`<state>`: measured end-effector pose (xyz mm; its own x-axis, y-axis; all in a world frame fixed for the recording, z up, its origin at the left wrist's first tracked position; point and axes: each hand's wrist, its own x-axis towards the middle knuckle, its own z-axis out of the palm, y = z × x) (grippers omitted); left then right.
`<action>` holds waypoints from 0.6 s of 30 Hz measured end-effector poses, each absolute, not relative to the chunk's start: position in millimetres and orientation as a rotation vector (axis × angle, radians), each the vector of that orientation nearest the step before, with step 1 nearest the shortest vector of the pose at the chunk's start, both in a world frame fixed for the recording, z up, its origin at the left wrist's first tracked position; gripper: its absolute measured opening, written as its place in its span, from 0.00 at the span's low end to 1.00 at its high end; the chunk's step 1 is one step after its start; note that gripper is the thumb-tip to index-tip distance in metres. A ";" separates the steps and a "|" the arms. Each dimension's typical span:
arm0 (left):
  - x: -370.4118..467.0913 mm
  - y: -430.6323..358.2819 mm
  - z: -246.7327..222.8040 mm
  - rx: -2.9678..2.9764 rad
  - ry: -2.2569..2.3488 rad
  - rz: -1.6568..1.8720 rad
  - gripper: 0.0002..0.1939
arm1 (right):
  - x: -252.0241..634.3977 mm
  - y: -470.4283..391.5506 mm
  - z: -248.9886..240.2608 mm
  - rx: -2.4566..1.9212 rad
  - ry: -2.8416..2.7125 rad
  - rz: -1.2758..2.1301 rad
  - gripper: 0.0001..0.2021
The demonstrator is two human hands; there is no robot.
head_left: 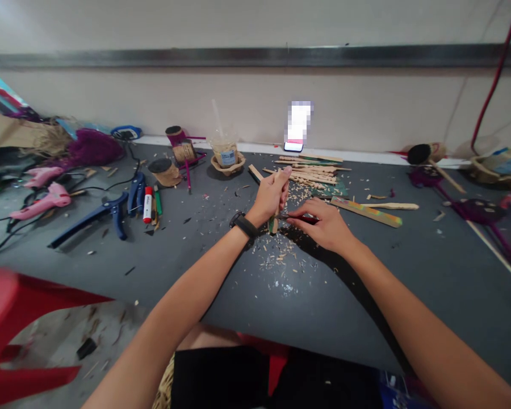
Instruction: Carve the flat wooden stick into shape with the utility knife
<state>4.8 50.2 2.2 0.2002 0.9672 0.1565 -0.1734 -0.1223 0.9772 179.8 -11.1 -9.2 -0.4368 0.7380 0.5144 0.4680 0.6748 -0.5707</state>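
Observation:
My left hand (273, 193), with a black watch on its wrist, is closed round a thin wooden stick (273, 225). The stick's lower end, partly green, points down toward the dark tabletop. In my right hand (323, 221) is a knife (304, 218) with a dark reddish handle, gripped between thumb and fingers. Its blade meets or nearly meets the stick just below my left hand; exact contact is too small to make out. Wood shavings (281, 258) lie scattered beneath both hands. Beyond them rests a pile of carved wooden sticks (315, 173).
A painted flat stick (366, 212) lies right of my hands. At left are blue cutters (119, 216), a red marker (147, 204) and pink glue guns (46, 201). A plastic cup (227, 156) and a lit phone (297, 128) stand near the wall. A red stool (8, 301) is lower left.

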 end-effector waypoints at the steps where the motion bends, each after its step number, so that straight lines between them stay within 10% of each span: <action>1: 5.1 50.9 1.6 1.279 0.864 1.223 0.29 | 179.9 -10.6 -9.5 -0.909 -2.126 0.445 0.08; 18: -0.6 47.9 8.2 1.300 0.917 1.190 0.26 | 173.0 -14.4 -12.2 -0.884 -2.435 0.485 0.08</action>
